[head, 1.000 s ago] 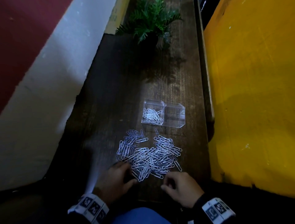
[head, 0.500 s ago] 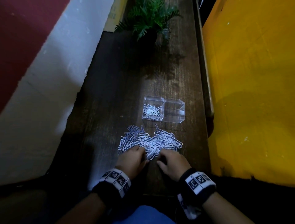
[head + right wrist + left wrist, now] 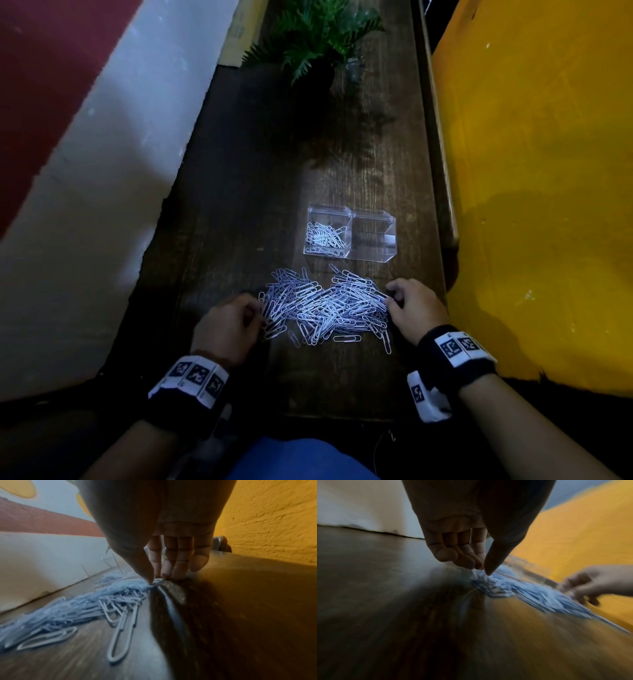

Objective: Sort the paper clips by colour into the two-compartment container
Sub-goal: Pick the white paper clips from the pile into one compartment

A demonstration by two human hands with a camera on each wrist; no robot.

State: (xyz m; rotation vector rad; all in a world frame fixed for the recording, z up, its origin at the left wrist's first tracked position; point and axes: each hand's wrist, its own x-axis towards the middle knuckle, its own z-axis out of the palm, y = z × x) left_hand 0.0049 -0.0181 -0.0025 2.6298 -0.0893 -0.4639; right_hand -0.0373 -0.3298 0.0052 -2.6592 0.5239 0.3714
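Note:
A pile of pale, white-blue paper clips (image 3: 325, 305) lies on the dark wooden table (image 3: 246, 178); I cannot tell their colours apart in this light. Behind it stands the clear two-compartment container (image 3: 394, 236). Its left compartment holds several clips (image 3: 323, 236), and its right one looks bare. My left hand (image 3: 258, 310) is at the pile's left end, thumb and curled fingertips (image 3: 479, 566) meeting on clips there. At the right end my right hand (image 3: 390, 298) pinches a clip (image 3: 158, 580) between thumb and forefinger, its other fingertips (image 3: 178, 573) on the wood.
A potted fern (image 3: 322, 37) and a small glass object (image 3: 354, 68) stand at the table's far end. A yellow wall (image 3: 531, 171) runs close along the right side and a white one (image 3: 102, 171) along the left. Loose clips (image 3: 346, 338) lie nearest me.
Both hands have moved apart from the near middle of the pile to its left and right ends. The pile has spread out toward me.

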